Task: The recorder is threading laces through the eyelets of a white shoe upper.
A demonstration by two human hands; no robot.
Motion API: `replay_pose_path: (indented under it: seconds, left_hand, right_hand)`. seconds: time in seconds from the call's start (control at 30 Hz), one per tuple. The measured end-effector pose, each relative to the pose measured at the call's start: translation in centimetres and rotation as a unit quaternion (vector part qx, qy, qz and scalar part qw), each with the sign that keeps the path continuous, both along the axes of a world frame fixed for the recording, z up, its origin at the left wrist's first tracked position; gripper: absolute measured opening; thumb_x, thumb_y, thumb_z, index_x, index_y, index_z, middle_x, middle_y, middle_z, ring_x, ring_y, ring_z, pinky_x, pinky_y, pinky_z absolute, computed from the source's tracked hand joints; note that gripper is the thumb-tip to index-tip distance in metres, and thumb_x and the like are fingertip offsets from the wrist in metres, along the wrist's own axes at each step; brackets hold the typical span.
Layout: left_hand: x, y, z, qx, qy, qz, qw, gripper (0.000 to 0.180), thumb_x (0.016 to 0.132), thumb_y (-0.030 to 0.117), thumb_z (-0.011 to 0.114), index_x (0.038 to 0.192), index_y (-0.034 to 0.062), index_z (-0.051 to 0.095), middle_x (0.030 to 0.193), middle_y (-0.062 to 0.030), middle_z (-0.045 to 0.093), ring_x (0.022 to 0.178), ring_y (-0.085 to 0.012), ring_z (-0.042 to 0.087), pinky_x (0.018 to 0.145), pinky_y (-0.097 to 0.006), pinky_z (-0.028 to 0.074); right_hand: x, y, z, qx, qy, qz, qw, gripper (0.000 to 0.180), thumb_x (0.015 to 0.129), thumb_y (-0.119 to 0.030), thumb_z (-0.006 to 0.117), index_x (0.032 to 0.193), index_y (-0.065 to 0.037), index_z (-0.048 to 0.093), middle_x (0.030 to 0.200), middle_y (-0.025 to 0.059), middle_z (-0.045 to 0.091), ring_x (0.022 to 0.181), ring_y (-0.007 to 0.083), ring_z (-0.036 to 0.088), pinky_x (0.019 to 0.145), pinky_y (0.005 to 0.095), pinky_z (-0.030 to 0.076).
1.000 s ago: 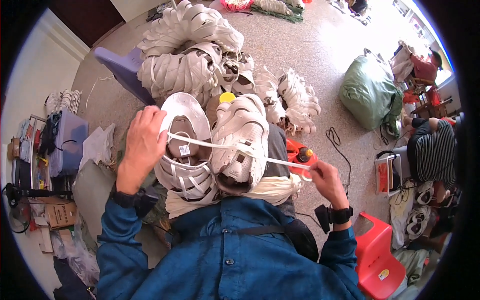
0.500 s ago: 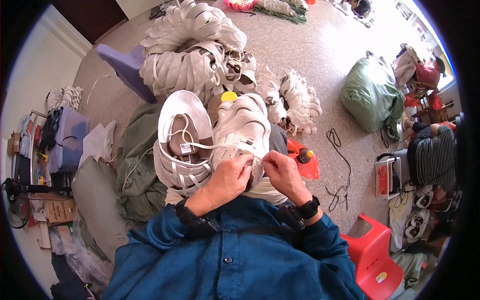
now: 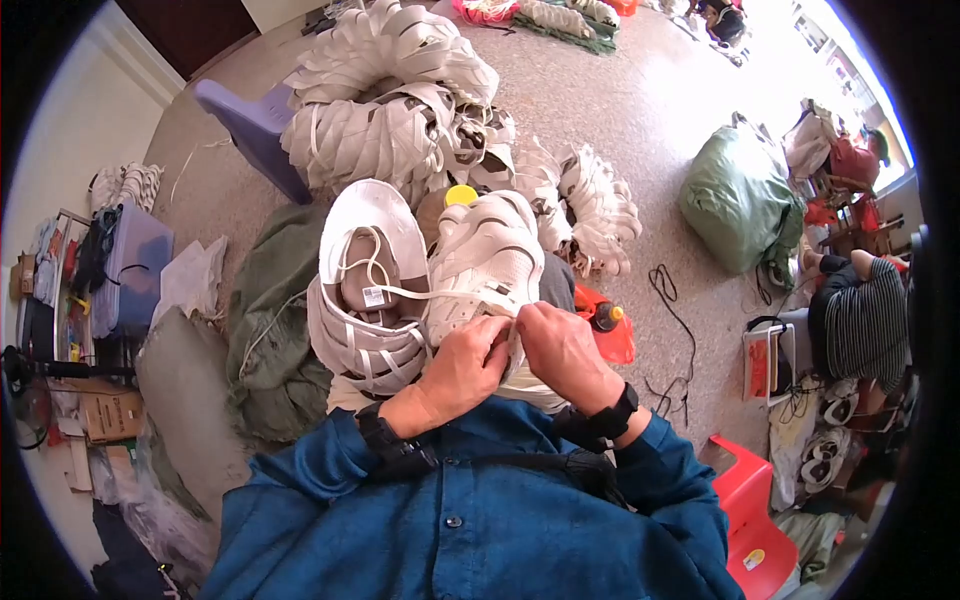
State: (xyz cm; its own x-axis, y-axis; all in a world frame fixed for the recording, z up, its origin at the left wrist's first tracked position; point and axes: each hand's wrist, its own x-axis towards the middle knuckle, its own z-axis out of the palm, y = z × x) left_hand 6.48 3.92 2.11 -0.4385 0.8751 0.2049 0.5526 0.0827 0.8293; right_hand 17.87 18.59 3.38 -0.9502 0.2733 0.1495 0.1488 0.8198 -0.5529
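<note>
Two white shoe uppers lie on my lap. The right upper [image 3: 488, 262] is woven with white straps, and both my hands work at its near edge. My left hand [image 3: 467, 365] pinches a white lace [image 3: 420, 293] against that edge. My right hand [image 3: 562, 350] grips the same spot from the right, fingers closed on the upper's strap. The lace runs left to the other upper [image 3: 365, 290], which lies open-side up with a brown insole and a small white tag showing.
Piles of white strapped uppers [image 3: 385, 110] cover a purple stool [image 3: 250, 125] ahead. A green sack [image 3: 735, 195] sits at right, a red tool [image 3: 605, 325] near my knee, a red stool [image 3: 750, 510] at lower right. Another person in a striped top [image 3: 860, 320] sits at far right.
A second ago my hands were spread wide, pulling the lace taut. They have come together at the near edge of the right upper and stayed there.
</note>
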Motion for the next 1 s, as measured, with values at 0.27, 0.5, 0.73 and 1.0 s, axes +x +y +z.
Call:
replay_pose_path:
  seconds: [0.27, 0.5, 0.73, 1.0]
  left_hand:
    - [0.2, -0.3, -0.1, -0.018, -0.112, -0.010, 0.994, 0.027, 0.100, 0.006, 0.050, 0.123, -0.0042, 0.059, 0.080, -0.0087, 0.066, 0.060, -0.0132, 0.063, 0.058, -0.029, 0.052]
    - [0.0, -0.1, -0.5, -0.027, -0.162, -0.007, 0.986, 0.027, 0.100, 0.009, 0.051, 0.123, -0.0037, 0.059, 0.081, -0.0081, 0.067, 0.064, -0.0135, 0.064, 0.059, -0.030, 0.052]
    - [0.0, 0.3, -0.7, -0.006, 0.027, 0.002, 1.000, 0.018, 0.101, 0.011, 0.054, 0.099, -0.0033, 0.066, 0.080, -0.0087, 0.069, 0.066, -0.0162, 0.067, 0.064, -0.031, 0.053]
    - [-12.1, -9.0, 9.4, 0.099, -0.493, -0.065, 0.862, 0.014, 0.099, 0.015, 0.061, 0.103, 0.0014, 0.064, 0.071, -0.0030, 0.060, 0.068, -0.0140, 0.062, 0.075, -0.031, 0.055]
  right_hand:
    - [0.7, -0.2, -1.9, -0.153, 0.082, -0.053, 0.983, 0.006, 0.090, -0.004, 0.059, 0.090, 0.000, 0.054, 0.081, 0.0201, 0.062, 0.077, 0.0402, 0.064, 0.065, 0.0460, 0.049]
    - [0.4, -0.6, -1.1, -0.093, -0.038, -0.044, 0.994, 0.028, 0.088, -0.027, 0.061, 0.083, 0.000, 0.058, 0.068, 0.0220, 0.062, 0.065, 0.0432, 0.063, 0.059, 0.0502, 0.048]
    - [1.0, -1.1, -0.4, -0.136, -0.019, -0.054, 0.989, 0.021, 0.085, -0.018, 0.062, 0.089, 0.001, 0.056, 0.077, 0.0219, 0.061, 0.072, 0.0398, 0.063, 0.065, 0.0477, 0.049]
    - [0.2, -1.0, -0.1, -0.198, 0.014, -0.104, 0.975, 0.028, 0.084, -0.013, 0.066, 0.106, 0.000, 0.054, 0.102, 0.0183, 0.060, 0.087, 0.0337, 0.063, 0.076, 0.0415, 0.050]
